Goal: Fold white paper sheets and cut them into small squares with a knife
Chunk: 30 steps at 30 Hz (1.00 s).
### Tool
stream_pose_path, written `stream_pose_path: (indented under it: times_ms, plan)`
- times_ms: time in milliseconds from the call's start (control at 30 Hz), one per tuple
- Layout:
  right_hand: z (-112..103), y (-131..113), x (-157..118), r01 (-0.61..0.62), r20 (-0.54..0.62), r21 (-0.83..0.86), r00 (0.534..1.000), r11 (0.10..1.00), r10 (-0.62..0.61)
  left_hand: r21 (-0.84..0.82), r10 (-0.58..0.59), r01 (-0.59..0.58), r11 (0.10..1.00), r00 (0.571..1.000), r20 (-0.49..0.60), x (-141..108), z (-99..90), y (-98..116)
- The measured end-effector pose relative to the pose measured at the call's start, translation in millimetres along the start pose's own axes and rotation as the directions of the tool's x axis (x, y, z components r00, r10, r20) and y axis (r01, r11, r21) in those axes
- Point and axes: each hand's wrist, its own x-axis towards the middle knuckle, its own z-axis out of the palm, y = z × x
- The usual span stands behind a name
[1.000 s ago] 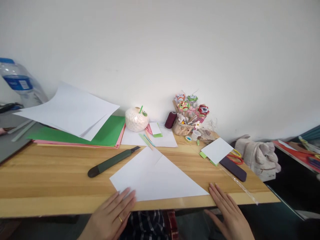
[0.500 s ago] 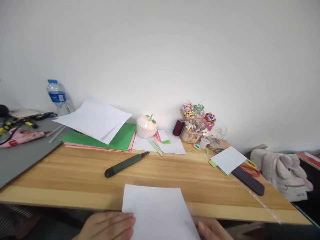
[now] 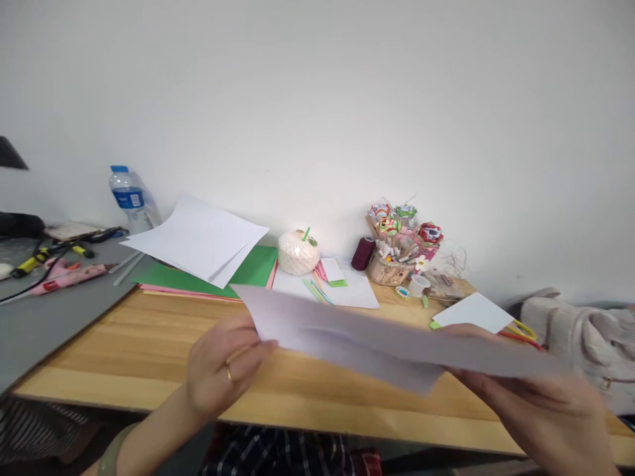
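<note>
A sheet of white paper (image 3: 337,334) is held up above the wooden table (image 3: 149,357), turned nearly edge-on to me and slightly bowed. My left hand (image 3: 225,367), with a ring on one finger, pinches its left end between thumb and fingers. At the other end my right hand (image 3: 550,413) grips the sheet, with part of that hand covered by the paper. The green utility knife seen earlier on the tabletop does not show now; the sheet and my left hand cover that area.
Behind lie white sheets (image 3: 193,238) on green paper (image 3: 258,264), a white woven ball-shaped object (image 3: 297,254), a dark red thread spool (image 3: 364,254) and a basket of paper flowers (image 3: 389,270). A water bottle (image 3: 127,198) and pink glue gun (image 3: 69,276) are left; a bag (image 3: 570,344) is right.
Both hands have lifted the white paper from the near table edge and tilted it almost edge-on. My hands are farther apart, and the view has shifted slightly.
</note>
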Motion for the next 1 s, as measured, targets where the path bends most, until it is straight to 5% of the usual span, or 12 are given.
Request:
stream_pose_path:
  times_ms: [67, 167, 233, 333, 400, 600, 767, 933, 1000]
  plan:
    - [9.2, 12.3, -7.6, 0.147, 0.047, 0.043, 0.988, 0.988, -0.149, -0.098, -0.158, 0.156, 0.983, 0.987, -0.018, -5.7, 10.6, -1.2]
    - [34.8, 52.6, -33.6, 0.110, 0.136, 0.041, 0.984, 0.993, -0.115, -0.224, -0.324, 0.345, 0.911, 0.938, 0.126, -25.7, 24.8, -3.6]
    - [51.2, 81.7, -53.9, 0.042, 0.258, -0.001, 0.965, 0.999, -0.040, -0.230, -0.196, 0.290, 0.929, 0.913, 0.357, -39.2, 29.9, -5.4]
    - [62.9, 106.8, -74.9, -0.002, 0.320, -0.038, 0.947, 0.999, 0.014, -0.303, 0.144, 0.093, 0.949, 0.725, 0.673, -50.3, 32.2, -8.2]
    - [61.6, 108.8, -80.1, -0.002, 0.379, -0.109, 0.924, 0.994, 0.043, -0.298, 0.186, 0.067, 0.952, 0.645, 0.741, -51.2, 32.8, -10.6]
    - [52.0, 105.9, -83.3, 0.140, 0.494, -0.268, 0.870, 0.953, 0.011, -0.218, 0.133, 0.078, 0.973, 0.584, 0.801, -39.9, 39.7, -18.0]
    - [53.1, 118.2, -86.1, 0.203, 0.414, -0.325, 0.909, 0.924, -0.054, -0.307, 0.223, 0.042, 0.951, 0.595, 0.772, -40.8, 44.0, -20.5]
    - [49.0, 110.3, -80.6, 0.126, 0.403, -0.350, 0.915, 0.928, 0.028, -0.353, 0.182, 0.090, 0.931, 0.725, 0.665, -55.5, 46.1, -16.4]
    - [48.7, 106.5, -77.9, 0.078, 0.412, -0.319, 0.909, 0.945, 0.064, -0.355, 0.113, 0.176, 0.918, 0.742, 0.661, -55.0, 48.4, -14.1]
